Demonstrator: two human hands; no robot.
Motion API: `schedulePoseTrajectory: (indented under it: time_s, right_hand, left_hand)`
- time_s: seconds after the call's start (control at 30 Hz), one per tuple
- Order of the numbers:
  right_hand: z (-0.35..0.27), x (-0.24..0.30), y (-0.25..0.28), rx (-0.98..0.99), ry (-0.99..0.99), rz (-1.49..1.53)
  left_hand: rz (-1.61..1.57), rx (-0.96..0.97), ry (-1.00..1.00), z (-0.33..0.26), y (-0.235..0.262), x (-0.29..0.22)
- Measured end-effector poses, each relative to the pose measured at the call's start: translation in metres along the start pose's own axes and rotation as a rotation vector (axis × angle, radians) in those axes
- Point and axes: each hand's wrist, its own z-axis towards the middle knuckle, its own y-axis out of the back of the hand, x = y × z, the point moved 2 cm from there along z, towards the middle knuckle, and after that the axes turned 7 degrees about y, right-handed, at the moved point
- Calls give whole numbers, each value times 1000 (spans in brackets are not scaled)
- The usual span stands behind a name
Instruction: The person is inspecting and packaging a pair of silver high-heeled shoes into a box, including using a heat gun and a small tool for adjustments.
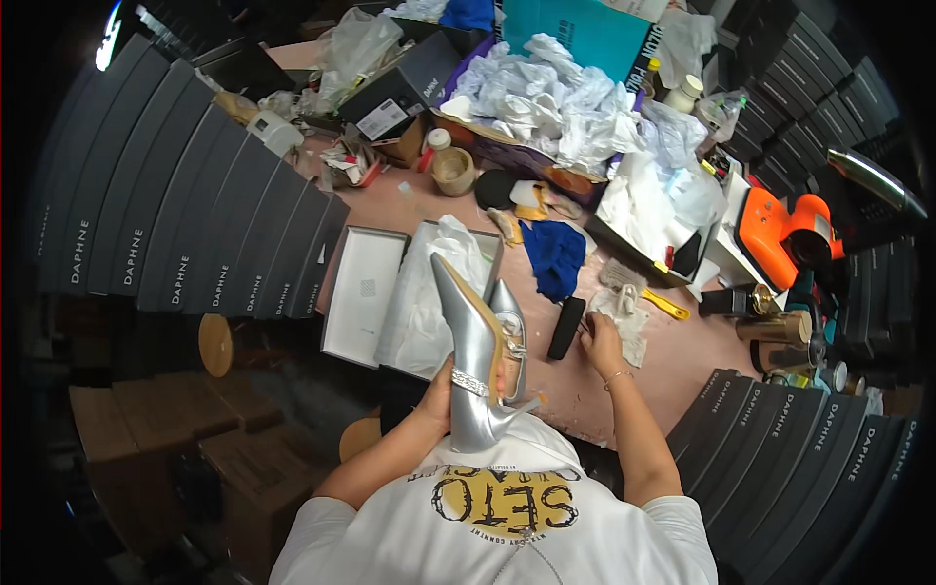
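A silver pointed-toe high-heeled shoe (470, 317) with a jewelled strap is upright in front of my chest, toe upward. My left hand (436, 398) is wrapped around it near the heel. Right beside it is a second silver shoe (517, 336), partly hidden; whether the same hand also grips it I cannot tell. Over the table, my right hand (603, 343) has its fingers curled together next to a black oblong block (565, 329). What those fingers hold, if anything, is too small to make out. A crumpled whitish cloth (629, 312) lies under and beyond that hand.
An open shoebox (363, 297) with white tissue paper (439, 283) lies left on the pink table (390, 200). Beyond are a blue cloth (554, 258), a jar (451, 171) and a box of crumpled paper (546, 107). A yellow-handled brush (665, 304) lies right. Grey shoeboxes (185, 195) flank both sides.
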Motion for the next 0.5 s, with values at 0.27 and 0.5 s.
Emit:
schedulePoseTrajectory:
  time_s: [0.27,0.5]
  right_hand:
    - [32,7,-21,260,23,-241]
    - [-11,-17,34,130,-134,-167]
  left_hand:
    - [-70,79,58,9,-18,-12]
    - [-98,122,145,5,-42,-9]
